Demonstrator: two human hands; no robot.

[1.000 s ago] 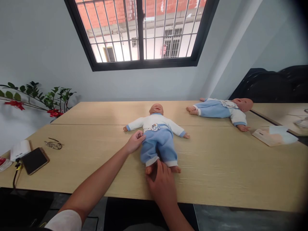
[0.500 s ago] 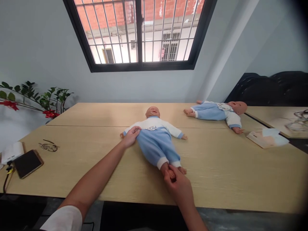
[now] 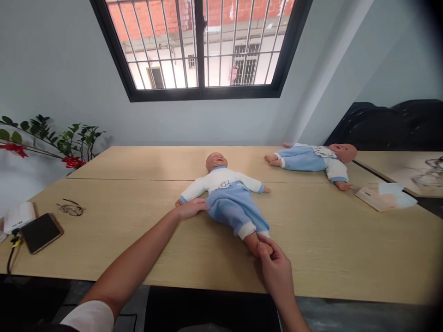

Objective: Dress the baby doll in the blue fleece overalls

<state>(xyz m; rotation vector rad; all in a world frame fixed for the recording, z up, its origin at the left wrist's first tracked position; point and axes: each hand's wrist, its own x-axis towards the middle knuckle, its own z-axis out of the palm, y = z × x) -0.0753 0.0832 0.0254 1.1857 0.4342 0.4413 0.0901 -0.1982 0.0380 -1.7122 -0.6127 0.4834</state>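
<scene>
A baby doll in a white top and light blue trousers lies on its back on the table, head toward the window, feet toward me. My right hand is closed around its near foot, thumb and fingers wrapped over the toes. At the doll's hip, my left hand has its fingertips closed on the side of the trousers; the thumb is hardly visible. The doll's other foot is hidden behind my right hand.
Farther right lies a second, similarly dressed baby doll, near a pale flat packet. On the left are glasses, a phone and a white box-like device with a cable. A plant stands beyond the table's left edge.
The held foot has moved right with my right hand, and the doll's lower body has turned that way. My left hand has shifted slightly nearer me along the trousers.
</scene>
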